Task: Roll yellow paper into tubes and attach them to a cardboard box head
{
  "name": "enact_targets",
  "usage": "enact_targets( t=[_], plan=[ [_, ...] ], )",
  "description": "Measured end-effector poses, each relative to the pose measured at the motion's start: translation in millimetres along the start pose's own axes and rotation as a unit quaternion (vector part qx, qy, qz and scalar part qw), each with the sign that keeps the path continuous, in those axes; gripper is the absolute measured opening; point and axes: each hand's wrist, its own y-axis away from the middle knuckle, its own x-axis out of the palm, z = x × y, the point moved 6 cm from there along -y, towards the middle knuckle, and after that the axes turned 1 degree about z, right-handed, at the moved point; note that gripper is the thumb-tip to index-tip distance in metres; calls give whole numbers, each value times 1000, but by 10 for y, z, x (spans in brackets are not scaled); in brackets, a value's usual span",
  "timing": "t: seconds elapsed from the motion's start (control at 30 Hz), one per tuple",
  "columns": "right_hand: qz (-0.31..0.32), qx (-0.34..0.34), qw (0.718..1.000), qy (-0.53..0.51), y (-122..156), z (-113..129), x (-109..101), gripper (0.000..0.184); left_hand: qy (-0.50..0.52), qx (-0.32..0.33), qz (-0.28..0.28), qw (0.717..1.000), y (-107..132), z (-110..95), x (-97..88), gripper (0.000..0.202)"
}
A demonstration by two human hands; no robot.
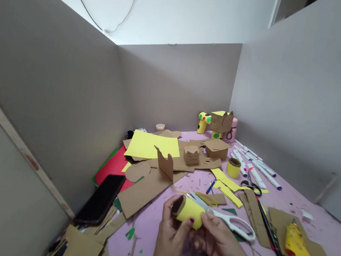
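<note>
The fingertips of the left hand [170, 237] are pinching the near side of a tube [189, 211], the thumb with its dark red nail pressing against the yellow paper wrapped around it. The right hand [220, 242] is closing its fingers together on the tube's other end, knuckles up. Both hands are holding the tube just above the near edge of the pink table [294, 200], about midway along it.

The tube is lying almost level, its long axis running left to right, with the open brown cardboard end pointing left and a little away from the person.

Just behind it, white scissors [230, 222] are lying with their blades pointing left; I cannot tell whether they are touching the tube. A yellow glue gun [300, 254] is resting near the right corner, and a dark phone [100, 199] is lying along the left edge. Farther back, a yellow sheet [153, 144] is covering cardboard scraps, and a row of markers [257, 166] is lying toward the right wall; their print is too small to read.
</note>
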Motion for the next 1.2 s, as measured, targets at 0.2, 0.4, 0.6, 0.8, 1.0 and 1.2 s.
enact_targets(
  t=[0.2, 0.4, 0.6, 0.8, 1.0, 1.2],
  plan=[
    [-49, -99, 979, 174, -49, 148, -116, 34, 20, -15, -14, 1000, -120, 76, -22, 30],
    [-99, -174, 923, 330, 46, 388, -135, 36, 209, -217, -25, 953, -151, 305, 26, 27],
    [-51, -271, 823, 496, 192, 564, 104, 19, 311, -344, -66, 884, -23, 457, 86, 25],
    [-54, -290, 789, 540, 194, 634, 116, 18, 253, -295, -29, 921, -59, 524, 110, 42],
    [-82, -244, 830, 495, 136, 593, 11, 17, 163, -253, -12, 954, -89, 535, 36, 43],
    [-120, -126, 958, 230, -33, 414, -258, 29, 31, -39, -1, 999, -133, 98, 21, 31]
  ],
)
